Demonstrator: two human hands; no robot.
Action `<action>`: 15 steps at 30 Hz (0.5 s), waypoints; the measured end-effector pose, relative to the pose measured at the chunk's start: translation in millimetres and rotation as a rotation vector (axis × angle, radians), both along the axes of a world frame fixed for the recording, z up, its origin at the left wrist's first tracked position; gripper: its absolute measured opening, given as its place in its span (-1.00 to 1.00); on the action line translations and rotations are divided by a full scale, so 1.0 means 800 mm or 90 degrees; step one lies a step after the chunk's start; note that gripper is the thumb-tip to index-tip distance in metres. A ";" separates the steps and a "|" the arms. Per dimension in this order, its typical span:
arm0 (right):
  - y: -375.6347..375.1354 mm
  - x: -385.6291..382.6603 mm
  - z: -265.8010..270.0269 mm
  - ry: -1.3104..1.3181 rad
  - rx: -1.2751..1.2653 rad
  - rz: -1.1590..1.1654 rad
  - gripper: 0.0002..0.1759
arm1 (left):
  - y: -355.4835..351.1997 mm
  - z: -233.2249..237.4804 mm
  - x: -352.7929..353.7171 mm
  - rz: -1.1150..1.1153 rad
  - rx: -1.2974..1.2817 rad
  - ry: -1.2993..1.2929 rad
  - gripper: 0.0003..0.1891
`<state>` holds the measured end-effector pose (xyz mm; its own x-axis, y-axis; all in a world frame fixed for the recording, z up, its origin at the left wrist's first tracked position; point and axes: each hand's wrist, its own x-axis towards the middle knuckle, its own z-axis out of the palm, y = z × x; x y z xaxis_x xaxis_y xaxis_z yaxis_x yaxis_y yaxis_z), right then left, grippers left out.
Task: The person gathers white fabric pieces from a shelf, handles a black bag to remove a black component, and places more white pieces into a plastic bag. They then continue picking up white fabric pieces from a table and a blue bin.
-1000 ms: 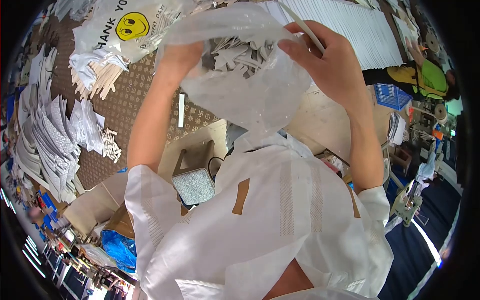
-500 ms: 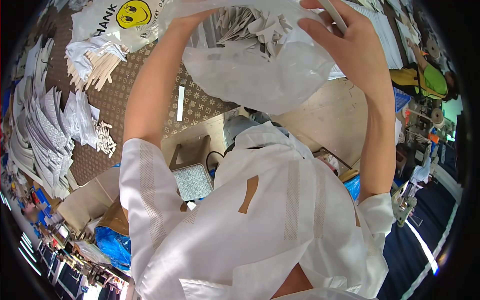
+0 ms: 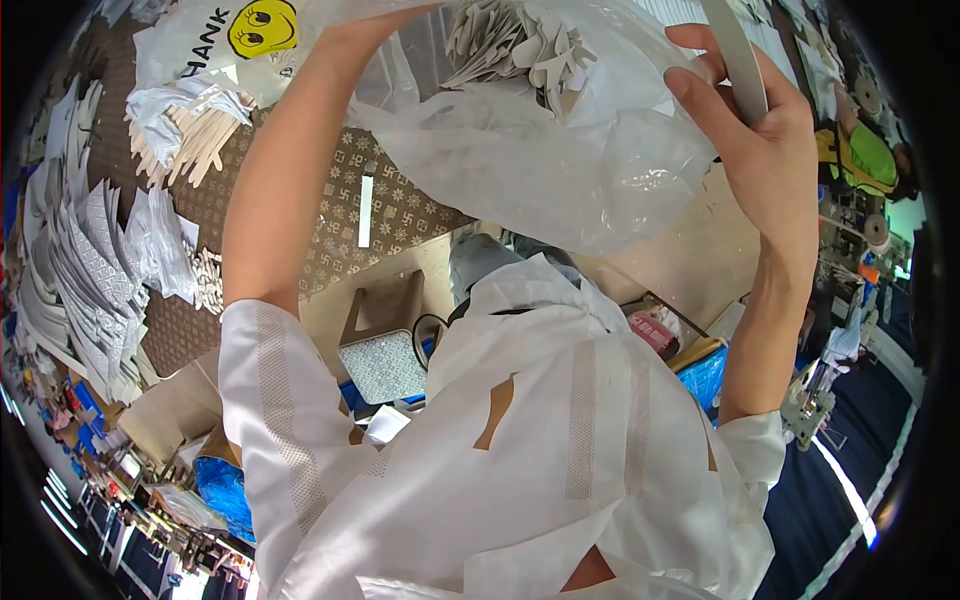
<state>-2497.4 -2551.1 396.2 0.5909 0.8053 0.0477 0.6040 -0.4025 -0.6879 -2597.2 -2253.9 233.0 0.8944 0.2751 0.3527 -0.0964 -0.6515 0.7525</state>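
Observation:
A translucent plastic bag [image 3: 560, 190] hangs open at the top centre, with a bundle of grey-white cut pieces [image 3: 490, 45] inside. My left forearm reaches up to the bag's left side, but the hand itself is beyond the top edge. At the bag's right side is my right hand [image 3: 755, 130], with a pale curved strip [image 3: 738, 60] held in it. Its thumb and fingertips are close to the bag's rim; whether they grip the plastic is unclear.
On the brown patterned table [image 3: 340, 215] lie a narrow white strip [image 3: 366, 212], a bundle of pale sticks [image 3: 190, 135] and stacked grey pieces [image 3: 90, 270]. A smiley-face bag [image 3: 262, 28] is at upper left. Below stands a stool [image 3: 383, 367]. Another person [image 3: 870, 155] is at far right.
My right hand has moved right and slightly down with the strip. My left forearm has shifted a little left. The bag's near side has spread wider and lower.

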 end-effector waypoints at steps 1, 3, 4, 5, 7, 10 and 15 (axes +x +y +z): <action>-0.001 -0.001 -0.001 0.002 -0.001 -0.002 -0.71 | 0.002 -0.004 0.001 0.008 -0.031 -0.004 -0.64; -0.003 -0.002 -0.003 -0.031 0.027 0.006 -0.72 | -0.009 0.003 -0.005 0.038 0.015 -0.024 -0.65; -0.006 -0.002 -0.003 -0.032 0.027 0.005 -0.72 | -0.019 0.010 -0.006 0.070 0.059 -0.042 -0.65; -0.009 -0.002 -0.003 -0.006 0.036 -0.007 -0.72 | -0.022 0.010 -0.002 0.069 0.060 -0.045 -0.65; -0.012 -0.002 -0.006 0.022 0.040 -0.021 -0.72 | -0.034 0.003 0.007 -0.080 0.465 -0.024 -0.64; -0.015 -0.006 -0.012 0.044 0.082 -0.050 -0.73 | -0.087 -0.043 0.017 -0.110 0.370 0.267 -0.71; -0.004 -0.027 -0.001 0.103 0.085 -0.150 -0.77 | -0.165 -0.091 -0.019 -0.194 0.174 0.370 -0.73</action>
